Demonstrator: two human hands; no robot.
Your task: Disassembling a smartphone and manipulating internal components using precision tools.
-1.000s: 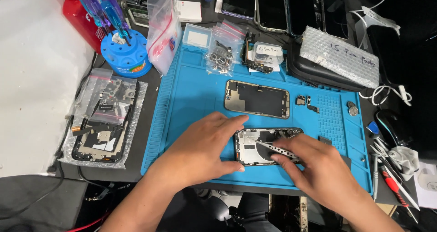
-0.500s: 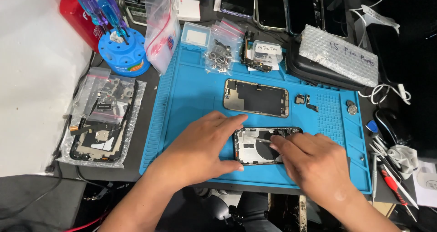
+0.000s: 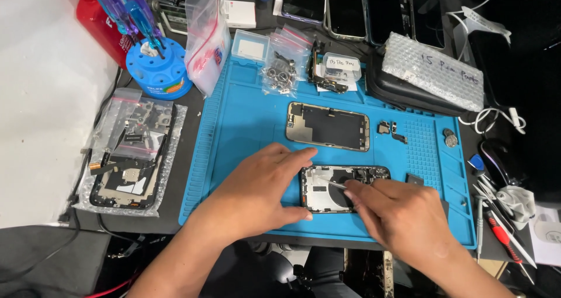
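Note:
An opened phone body point(image 3: 333, 188) lies near the front of the blue repair mat point(image 3: 245, 117). My left hand point(image 3: 257, 190) rests flat on the mat and steadies the phone's left end with thumb and fingers. My right hand point(image 3: 397, 213) pinches thin metal tweezers point(image 3: 328, 182), whose tips point into the phone's inside. A second phone frame with a dark back point(image 3: 328, 126) lies farther back on the mat, apart from both hands.
Small loose parts point(image 3: 390, 128) and a coin-like disc point(image 3: 449, 138) lie on the mat's right side. Bags of screws point(image 3: 281, 70) sit at its back edge. A blue screwdriver stand point(image 3: 153, 70), a bagged phone chassis point(image 3: 131, 158), stacked phones point(image 3: 356, 6) and hand tools point(image 3: 497, 228) surround the mat.
My right hand has drawn in over the phone's right end, and the tweezers now point left into the phone. The left hand has stayed put.

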